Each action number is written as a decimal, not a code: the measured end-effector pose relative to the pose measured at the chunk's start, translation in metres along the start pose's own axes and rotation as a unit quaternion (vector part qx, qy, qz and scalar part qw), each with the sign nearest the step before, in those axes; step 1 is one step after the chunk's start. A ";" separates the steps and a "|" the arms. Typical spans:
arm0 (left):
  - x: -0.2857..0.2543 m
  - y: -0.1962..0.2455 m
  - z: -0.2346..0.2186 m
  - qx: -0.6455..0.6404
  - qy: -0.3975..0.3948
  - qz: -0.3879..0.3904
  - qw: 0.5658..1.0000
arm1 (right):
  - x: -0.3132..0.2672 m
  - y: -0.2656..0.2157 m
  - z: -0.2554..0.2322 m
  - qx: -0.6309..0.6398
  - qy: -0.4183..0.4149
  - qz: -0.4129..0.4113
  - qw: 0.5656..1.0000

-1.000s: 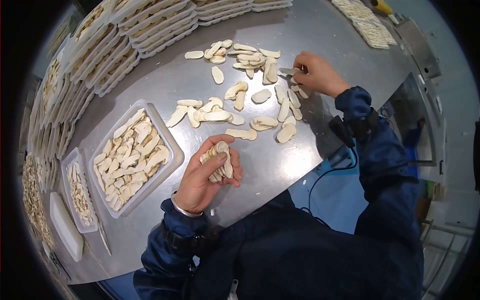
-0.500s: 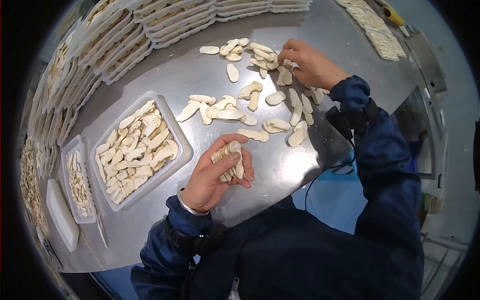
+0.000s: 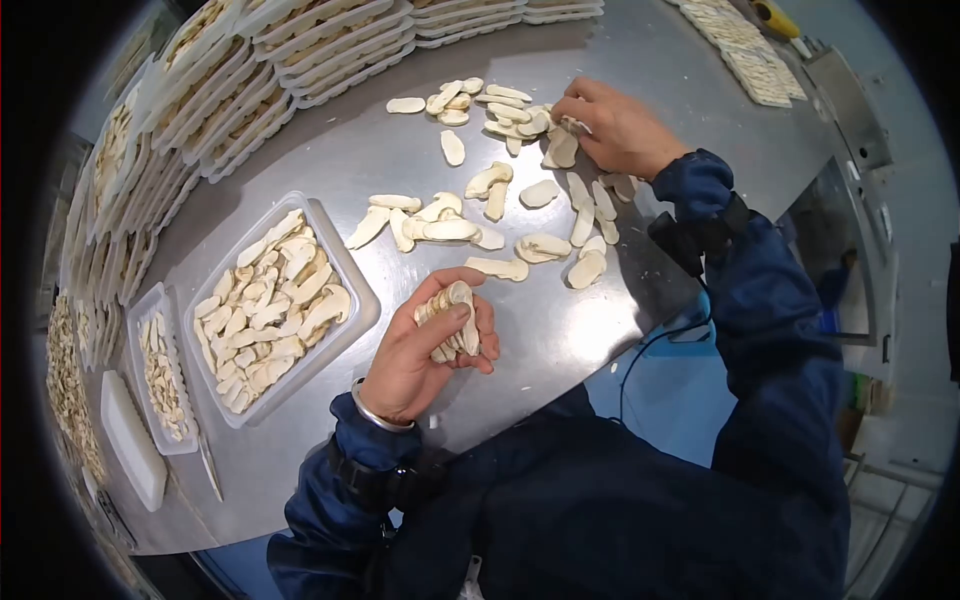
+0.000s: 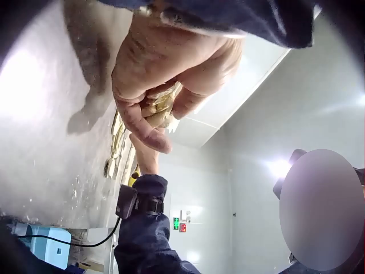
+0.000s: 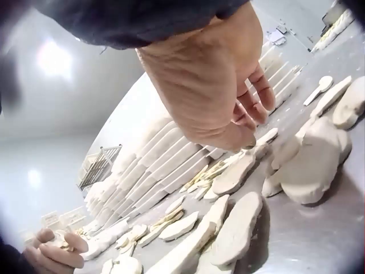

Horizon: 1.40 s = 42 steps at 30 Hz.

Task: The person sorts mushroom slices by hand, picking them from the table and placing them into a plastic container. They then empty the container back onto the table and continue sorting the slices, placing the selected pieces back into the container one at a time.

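Observation:
In the head view my left hand [image 3: 412,360] grips a small stack of pale mushroom slices [image 3: 459,293], thumb across the front and fingers behind. The left wrist view shows part of that stack [image 4: 161,108] between thumb and curled fingers. Farther right, my right hand [image 3: 622,128] reaches down to a group of mushroom slices [image 3: 562,150] on the metal table. In the right wrist view its thumb [image 5: 236,137] is right at the end of a slice [image 5: 234,174], and the other fingers are bent loosely, apart from the thumb.
Loose mushroom slices [image 3: 447,230] lie scattered over the metal table [image 3: 500,400]. At left stand a clear tub [image 3: 365,305] full of slices, a narrow tray [image 3: 140,385], a white lid [image 3: 132,440] and tweezers [image 3: 210,468]. Stacked filled trays [image 3: 340,55] line the back and left.
My right hand has moved left from the slices on the right to the group near the back, staying there for the last half second. The left hand keeps its hold on the stack.

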State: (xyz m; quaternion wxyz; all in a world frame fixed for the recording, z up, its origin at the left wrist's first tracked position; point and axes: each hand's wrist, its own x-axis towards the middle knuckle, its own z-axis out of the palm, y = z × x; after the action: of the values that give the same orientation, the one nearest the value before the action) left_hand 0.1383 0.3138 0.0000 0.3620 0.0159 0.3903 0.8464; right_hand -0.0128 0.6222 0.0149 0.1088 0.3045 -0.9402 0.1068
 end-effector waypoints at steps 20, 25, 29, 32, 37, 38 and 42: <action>-0.001 0.000 0.001 0.006 0.001 0.002 1.000 | -0.033 0.024 -0.019 0.385 -0.032 0.323 0.864; 0.000 -0.001 -0.001 0.001 0.000 0.001 1.000 | -0.024 0.010 -0.016 -0.032 0.018 0.142 0.989; -0.001 0.000 0.000 0.000 -0.002 0.000 1.000 | -0.011 -0.025 -0.007 -0.036 -0.040 0.093 0.994; -0.001 0.000 0.000 -0.001 0.001 0.002 1.000 | -0.009 -0.022 0.000 -0.077 -0.045 0.071 0.993; 0.000 -0.002 -0.001 0.001 -0.003 0.004 1.000 | -0.015 -0.007 -0.003 -0.102 -0.066 0.121 0.985; -0.001 -0.001 -0.001 0.002 -0.002 0.003 1.000 | -0.015 -0.003 -0.005 -0.097 -0.068 0.160 0.980; 0.000 -0.001 0.000 0.004 0.000 0.003 1.000 | -0.017 0.003 -0.018 -0.127 -0.031 0.243 0.961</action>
State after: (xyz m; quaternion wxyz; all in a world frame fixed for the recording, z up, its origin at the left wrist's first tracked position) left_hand 0.1392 0.3141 -0.0002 0.3593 0.0183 0.3941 0.8457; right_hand 0.0017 0.6388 0.0275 0.0883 0.0532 -0.9947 0.0001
